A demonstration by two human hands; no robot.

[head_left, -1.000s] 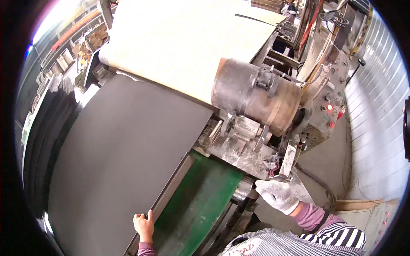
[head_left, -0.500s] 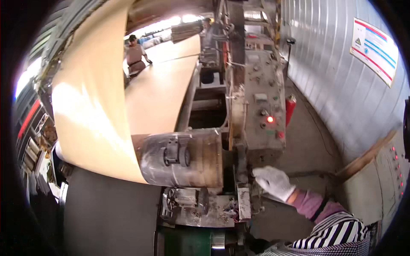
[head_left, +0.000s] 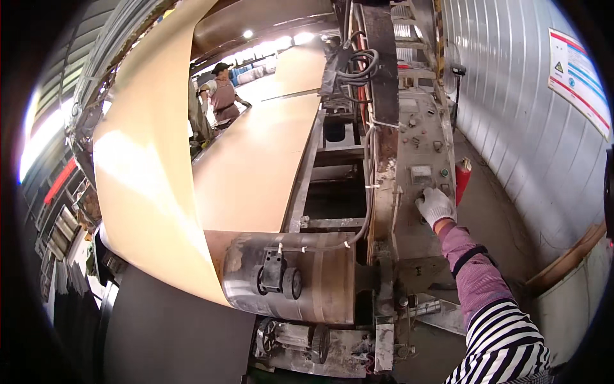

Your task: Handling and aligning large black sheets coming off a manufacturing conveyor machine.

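My right hand (head_left: 437, 205), in a white knit glove, reaches out to the grey control panel (head_left: 419, 240). Its fingers are bent down onto the panel face and cover the controls there, so what they grip or press is hidden. Just beyond the hand sit a pale rectangular box (head_left: 421, 173) and a green button (head_left: 444, 173). My left hand is out of view. Left of the panel, a wide tan sheet (head_left: 147, 153) curves down beside a large worn roller (head_left: 320, 275).
Another person (head_left: 224, 96) stands behind the flat tan sheets (head_left: 256, 166). A red extinguisher-like cylinder (head_left: 462, 179) stands right of the panel, near the corrugated wall (head_left: 505, 96). A dark belt (head_left: 173, 333) runs at lower left; cables (head_left: 361, 67) hang on the post.
My right hand has moved forward from beside the roller onto the control panel. The red light seen there earlier is now covered. My view has shifted, and the other person has turned.
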